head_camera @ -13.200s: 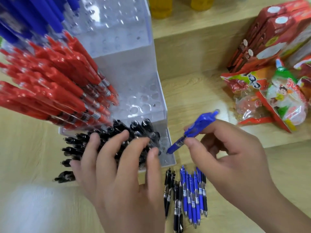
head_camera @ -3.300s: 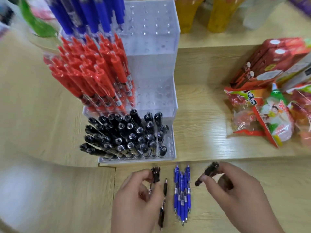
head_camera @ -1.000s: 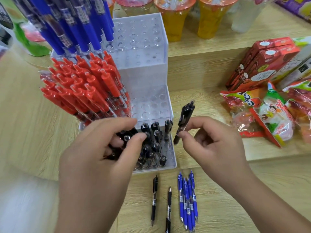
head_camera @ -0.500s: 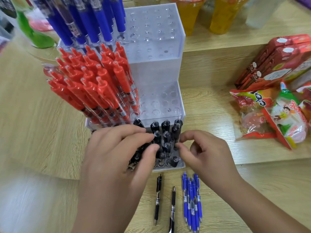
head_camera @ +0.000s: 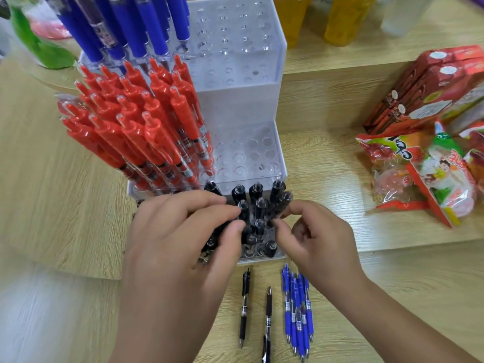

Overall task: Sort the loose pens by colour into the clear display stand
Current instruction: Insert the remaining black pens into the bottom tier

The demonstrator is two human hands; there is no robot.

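Right hand (head_camera: 314, 244) pinches a black pen (head_camera: 284, 201) in the front tier of the clear display stand (head_camera: 235, 106); left hand (head_camera: 178, 244) grips neighbouring black pens (head_camera: 242, 205)

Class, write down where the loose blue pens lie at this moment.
In the head view, the loose blue pens lie on the table, just right of two loose black pens and in front of the clear stand.
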